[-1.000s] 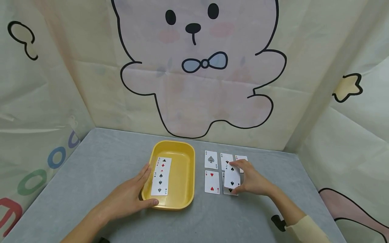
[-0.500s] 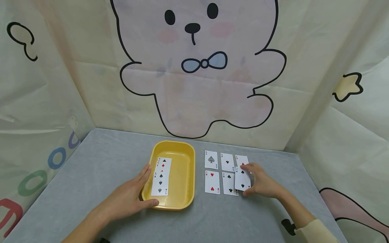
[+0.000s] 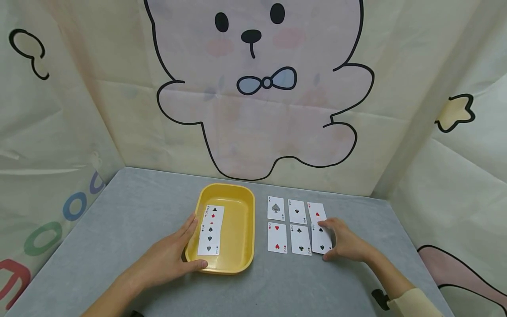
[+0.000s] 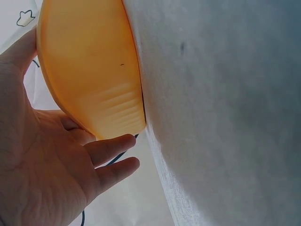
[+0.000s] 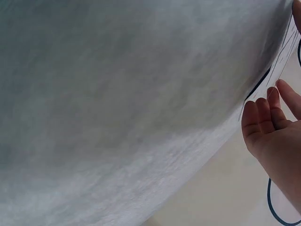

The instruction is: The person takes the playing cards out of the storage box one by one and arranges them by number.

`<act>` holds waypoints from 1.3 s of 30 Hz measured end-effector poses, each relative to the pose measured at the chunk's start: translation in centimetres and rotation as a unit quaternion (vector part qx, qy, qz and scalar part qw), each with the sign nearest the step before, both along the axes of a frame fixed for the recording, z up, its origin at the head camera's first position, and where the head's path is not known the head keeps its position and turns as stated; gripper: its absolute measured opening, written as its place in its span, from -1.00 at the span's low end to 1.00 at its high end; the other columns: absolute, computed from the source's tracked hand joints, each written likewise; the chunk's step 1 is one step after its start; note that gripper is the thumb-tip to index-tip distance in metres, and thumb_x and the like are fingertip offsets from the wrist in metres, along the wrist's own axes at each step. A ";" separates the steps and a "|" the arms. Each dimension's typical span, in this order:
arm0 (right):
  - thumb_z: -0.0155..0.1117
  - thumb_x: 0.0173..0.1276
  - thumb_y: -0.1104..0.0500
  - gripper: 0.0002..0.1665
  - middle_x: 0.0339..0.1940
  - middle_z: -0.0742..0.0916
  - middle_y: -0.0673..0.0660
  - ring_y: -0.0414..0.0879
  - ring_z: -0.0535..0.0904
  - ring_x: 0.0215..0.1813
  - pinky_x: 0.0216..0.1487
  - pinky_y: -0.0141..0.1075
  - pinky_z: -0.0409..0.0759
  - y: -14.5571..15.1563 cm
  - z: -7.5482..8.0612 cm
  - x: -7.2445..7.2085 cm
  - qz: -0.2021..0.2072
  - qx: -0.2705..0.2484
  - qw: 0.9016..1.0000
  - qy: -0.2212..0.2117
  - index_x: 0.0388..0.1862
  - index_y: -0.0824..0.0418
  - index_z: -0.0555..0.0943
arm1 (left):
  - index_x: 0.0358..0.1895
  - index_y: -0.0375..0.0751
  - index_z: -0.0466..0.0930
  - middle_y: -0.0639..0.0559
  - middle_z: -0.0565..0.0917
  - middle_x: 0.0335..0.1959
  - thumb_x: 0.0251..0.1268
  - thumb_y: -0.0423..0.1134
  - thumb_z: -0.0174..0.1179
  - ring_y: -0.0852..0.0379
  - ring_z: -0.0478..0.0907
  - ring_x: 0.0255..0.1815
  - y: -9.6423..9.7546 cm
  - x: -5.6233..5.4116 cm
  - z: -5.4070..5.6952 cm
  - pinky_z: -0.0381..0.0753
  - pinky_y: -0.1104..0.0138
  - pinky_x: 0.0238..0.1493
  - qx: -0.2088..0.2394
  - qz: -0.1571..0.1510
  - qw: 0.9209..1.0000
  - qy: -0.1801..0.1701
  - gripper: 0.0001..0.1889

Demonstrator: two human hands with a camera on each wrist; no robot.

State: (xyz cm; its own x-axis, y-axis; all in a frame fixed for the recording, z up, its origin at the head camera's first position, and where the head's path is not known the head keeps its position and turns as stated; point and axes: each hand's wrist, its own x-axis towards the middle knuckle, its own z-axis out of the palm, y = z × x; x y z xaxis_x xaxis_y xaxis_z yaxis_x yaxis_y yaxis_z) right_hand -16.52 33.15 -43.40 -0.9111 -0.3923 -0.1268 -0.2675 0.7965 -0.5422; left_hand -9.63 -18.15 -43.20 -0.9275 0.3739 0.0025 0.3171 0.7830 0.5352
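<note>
Thumb and index finger of my right hand (image 3: pixel 344 240) pinch a two of spades (image 3: pixel 321 241) by its right side, low at the table. Its top overlaps the foot of a red card with a heart (image 3: pixel 316 212). To its left lie a two of clubs (image 3: pixel 300 240) and a two of hearts (image 3: pixel 277 237); behind these are an ace of clubs (image 3: pixel 297 211) and an ace of spades (image 3: pixel 275 208). My left hand (image 3: pixel 174 248) holds the yellow tray (image 3: pixel 237 229) at its near left corner, thumb over the rim. The right wrist view shows the cards only as thin edges.
Inside the tray, overlapping threes (image 3: pixel 211 231) with club, diamond and spade pips lie along the left side. A grey cloth (image 3: pixel 253 295) covers the table. A printed fabric wall (image 3: pixel 277 141) stands right behind the tray and cards, with more fabric on both sides.
My right hand has moved the two of spades to the right, from over the two of clubs down to the spot beside it. The left hand and tray have stayed put.
</note>
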 end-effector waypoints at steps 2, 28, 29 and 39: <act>0.82 -0.19 0.12 0.14 0.33 0.51 0.35 0.30 0.36 0.38 0.38 0.28 0.33 0.1 -0.1 0.0 0.001 0.004 1.000 -0.003 0.40 0.40 0.49 | 0.71 -0.18 -0.02 -0.07 0.00 0.73 0.21 0.45 0.33 -0.22 0.45 0.46 0.0 0.0 0.0 0.54 -0.10 0.29 -0.001 0.000 1.000 -0.001 0.21; 0.78 -0.10 0.09 0.04 0.33 0.55 0.38 0.36 0.42 0.34 0.33 0.33 0.38 0.3 0.7 -0.1 0.024 0.022 0.999 0.014 0.38 0.32 0.52 | 0.72 -0.18 -0.04 -0.05 -0.01 0.74 0.22 0.44 0.33 -0.22 0.41 0.48 0.0 0.0 -0.1 0.52 -0.11 0.31 -0.001 0.005 1.000 -0.006 0.21; 0.77 -0.06 0.08 0.03 0.34 0.54 0.37 0.36 0.42 0.34 0.32 0.33 0.40 0.2 1.0 -0.1 0.020 0.018 1.000 0.012 0.40 0.31 0.51 | 0.72 -0.19 -0.04 -0.05 -0.01 0.74 0.21 0.45 0.33 -0.22 0.42 0.48 0.0 0.0 -0.1 0.53 -0.11 0.31 -0.001 0.005 1.000 -0.006 0.21; 0.59 0.26 0.05 -0.12 0.39 0.52 0.26 0.29 0.45 0.31 0.22 0.20 0.52 -2.4 3.7 -0.7 -0.016 -0.031 0.999 -0.001 0.49 0.27 0.44 | 0.72 -0.16 -0.06 -0.03 -0.03 0.74 0.19 0.48 0.32 -0.20 0.41 0.49 0.2 -0.1 0.2 0.52 -0.12 0.31 -0.005 0.007 1.000 -0.023 0.24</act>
